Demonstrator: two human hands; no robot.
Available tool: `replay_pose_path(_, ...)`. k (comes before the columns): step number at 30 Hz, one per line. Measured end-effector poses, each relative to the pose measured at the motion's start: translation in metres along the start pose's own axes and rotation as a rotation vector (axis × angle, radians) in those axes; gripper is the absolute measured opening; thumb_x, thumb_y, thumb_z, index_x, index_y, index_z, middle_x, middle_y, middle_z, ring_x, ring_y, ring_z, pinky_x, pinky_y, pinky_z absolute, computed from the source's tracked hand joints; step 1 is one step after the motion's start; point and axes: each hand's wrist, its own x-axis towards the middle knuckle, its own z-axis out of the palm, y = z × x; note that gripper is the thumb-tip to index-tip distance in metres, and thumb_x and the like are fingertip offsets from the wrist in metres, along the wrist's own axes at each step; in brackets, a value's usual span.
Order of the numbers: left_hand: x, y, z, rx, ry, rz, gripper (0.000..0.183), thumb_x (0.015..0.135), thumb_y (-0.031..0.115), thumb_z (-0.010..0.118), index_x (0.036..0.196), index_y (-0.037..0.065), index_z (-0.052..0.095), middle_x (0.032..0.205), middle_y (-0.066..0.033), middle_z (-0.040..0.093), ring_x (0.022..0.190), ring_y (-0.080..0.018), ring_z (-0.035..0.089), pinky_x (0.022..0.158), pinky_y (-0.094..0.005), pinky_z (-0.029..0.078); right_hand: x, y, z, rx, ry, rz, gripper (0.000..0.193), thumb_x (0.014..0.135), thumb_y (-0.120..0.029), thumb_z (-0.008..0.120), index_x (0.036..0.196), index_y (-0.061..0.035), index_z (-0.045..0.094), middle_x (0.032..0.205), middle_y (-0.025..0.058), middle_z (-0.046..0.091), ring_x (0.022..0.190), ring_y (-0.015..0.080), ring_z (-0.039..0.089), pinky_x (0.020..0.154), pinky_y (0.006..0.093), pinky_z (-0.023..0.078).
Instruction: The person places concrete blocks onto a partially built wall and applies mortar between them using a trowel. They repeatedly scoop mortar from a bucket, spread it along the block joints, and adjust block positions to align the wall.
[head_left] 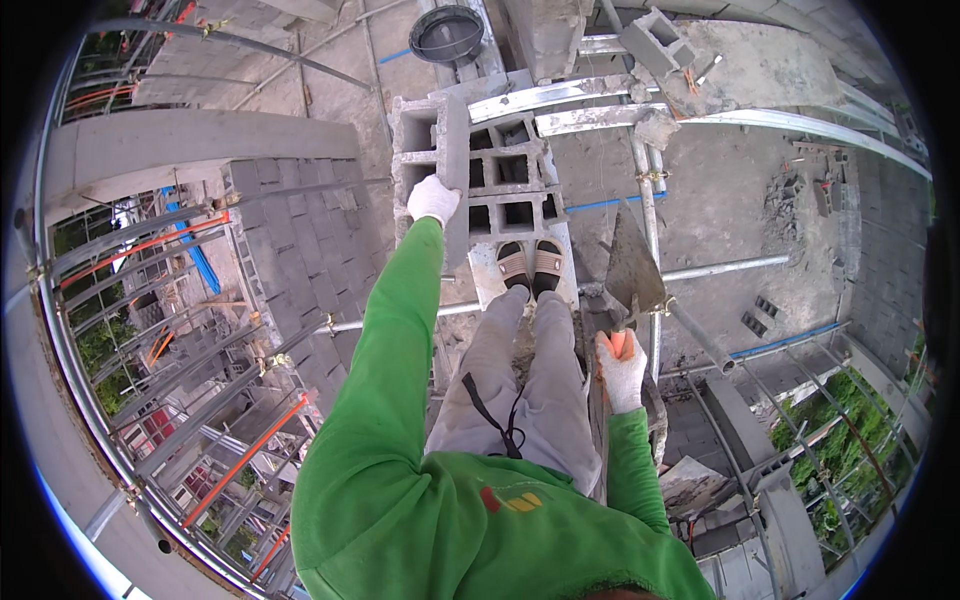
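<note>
Block-setting, by the look: left hand (434, 200) fingers clamped on block (455, 140) at stack's (510, 192) left edge, right hand (623, 378) fingers wrapped round trowel (632, 268); next likely calls for steady alignment.

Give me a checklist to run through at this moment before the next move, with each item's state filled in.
1. Left hand on the grey hollow block: ok, the glove touches it.
2. Firmness of that hold: cannot tell, the fingertips are partly hidden.
3. Right hand on the trowel: ok, gripped at the handle end, blade pointing away from the body.
4. Gloves on: ok, both hands are covered.
5. Footwear: not ok, in my judgement; the sandals look like broad-strap slides, close to the stacked blocks.
6. Contents of the black tub: cannot tell, too far off.
</note>
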Motion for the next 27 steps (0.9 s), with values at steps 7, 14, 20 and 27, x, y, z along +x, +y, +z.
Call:
replay_pose_path(7,-0.01,0.007,-0.007,-0.06,-0.027,0.015,0.05,0.079,0.044,0.085,0.111,0.006,0.077,0.115,-0.0209,0.078,0.11,-0.0382,0.075,0.096,-0.0485,0.06,0.019,-0.001,-0.018,-0.139,0.012,0.037,0.026,0.096,-0.012,0.078,0.089,-0.0072,0.054,0.068,-0.0018,0.055,0.055,0.0042,0.048,0.046,0.0275,0.04)
replay_pose_path(14,-0.043,0.054,0.01,-0.087,-0.061,-0.046,0.047,0.083,0.042,0.082,0.113,0.007,0.074,0.113,-0.0208,0.078,0.109,-0.0386,0.075,0.095,-0.0488,0.06,0.041,0.015,-0.012,-0.178,0.02,-0.037,0.026,0.096,-0.012,0.078,0.089,-0.0068,0.053,0.068,-0.0018,0.052,0.056,0.0047,0.046,0.047,0.0276,0.04)
replay_pose_path(20,-0.043,0.063,0.019,-0.089,-0.043,-0.056,0.046,0.085,0.043,0.081,0.113,0.009,0.071,0.11,-0.0199,0.078,0.106,-0.038,0.076,0.092,-0.0498,0.06,0.042,-0.04,0.021,-0.102,-0.025,0.142,0.023,0.096,-0.014,0.078,0.096,-0.0087,0.056,0.065,-0.002,0.054,0.05,0.0057,0.05,0.044,0.0265,0.04)
replay_pose_path(27,-0.046,0.043,-0.026,-0.088,-0.178,0.113,0.065,0.083,0.053,0.082,0.124,0.005,0.067,0.11,-0.0217,0.078,0.107,-0.039,0.075,0.092,-0.0503,0.06,0.09,-0.198,0.063,0.075,0.07,-0.415,0.019,0.096,-0.015,0.079,0.106,-0.0064,0.066,0.069,0.0014,0.063,0.054,0.0057,0.058,0.046,0.0258,0.044)
